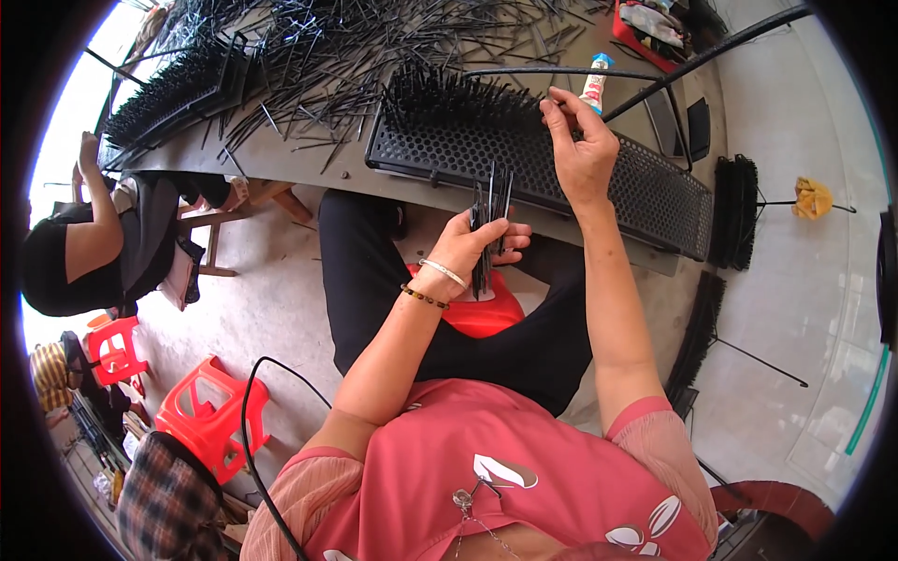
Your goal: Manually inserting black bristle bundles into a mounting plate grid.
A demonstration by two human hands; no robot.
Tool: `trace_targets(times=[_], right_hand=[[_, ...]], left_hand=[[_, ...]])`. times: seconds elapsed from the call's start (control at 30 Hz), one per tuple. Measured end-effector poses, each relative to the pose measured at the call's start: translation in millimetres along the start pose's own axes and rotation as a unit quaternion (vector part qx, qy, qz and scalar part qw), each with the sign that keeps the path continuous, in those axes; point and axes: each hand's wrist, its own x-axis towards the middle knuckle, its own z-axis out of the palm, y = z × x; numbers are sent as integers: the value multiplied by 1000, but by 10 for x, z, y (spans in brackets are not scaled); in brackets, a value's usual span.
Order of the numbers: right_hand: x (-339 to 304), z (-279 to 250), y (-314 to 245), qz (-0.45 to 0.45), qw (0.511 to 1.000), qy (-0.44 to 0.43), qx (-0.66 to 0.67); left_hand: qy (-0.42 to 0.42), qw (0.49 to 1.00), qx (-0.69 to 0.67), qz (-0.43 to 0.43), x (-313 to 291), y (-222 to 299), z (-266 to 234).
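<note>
My left hand [465, 251] is closed round a bundle of thin black sticks [501, 194], held upright just off the near edge of the table. My right hand [587, 157] is raised over a long black perforated rack [645, 192], thumb and forefinger pinched together; whatever is between them is too small to make out. Many short black sticks [449, 101] stand upright in the holes along the rack's far left part. The holes at its near side and right end show bare.
Loose black sticks [327, 70] cover much of the table [271, 161]. A second bristling rack [168, 103] stands at left, near another person [94, 224]. A white tube-shaped packet [595, 84] lies behind my right hand. Red stools [213, 411] stand at lower left.
</note>
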Motion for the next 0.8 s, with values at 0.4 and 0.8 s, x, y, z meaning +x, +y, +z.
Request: trace_targets(times=[0.4, 0.8], right_hand=[[44, 113, -33, -132, 987, -6, -90], [-26, 202, 118, -232, 945, -18, -229]], left_hand=[[-4, 999, -33, -7, -3, 24, -1], [2, 999, -32, -12, -25, 32, -34]])
